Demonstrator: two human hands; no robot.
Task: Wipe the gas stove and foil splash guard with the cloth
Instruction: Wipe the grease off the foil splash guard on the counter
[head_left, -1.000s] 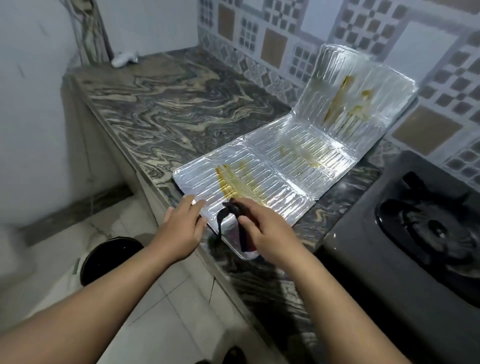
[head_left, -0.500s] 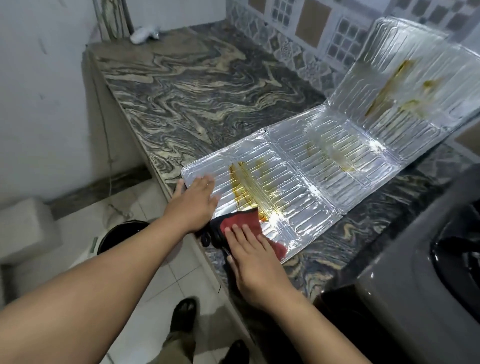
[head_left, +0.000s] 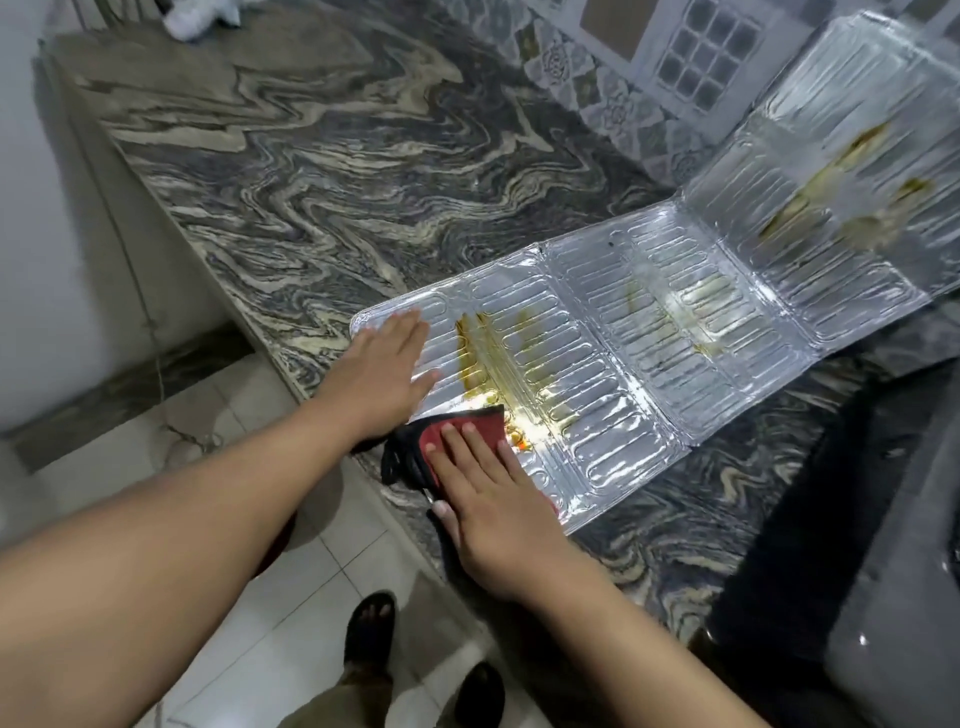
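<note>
Bare forearms without sleeves; khaki trousers (head_left: 343, 699) and dark open-toed sandals (head_left: 370, 631) below.

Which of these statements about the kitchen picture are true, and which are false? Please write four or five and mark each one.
1. The right hand presses flat on a red and black cloth at the near edge of the foil splash guard. True.
2. The left hand lifts the guard off the counter. False: it lies flat, palm down, on the guard's near left corner.
3. Yellow-brown stains show on the panel beside the left hand. True.
4. All of the guard's panels lie flat. False: the far panel tilts up toward the tiled wall.
5. The cloth covers the far panel's stains. False: it is on the nearest panel.
</note>
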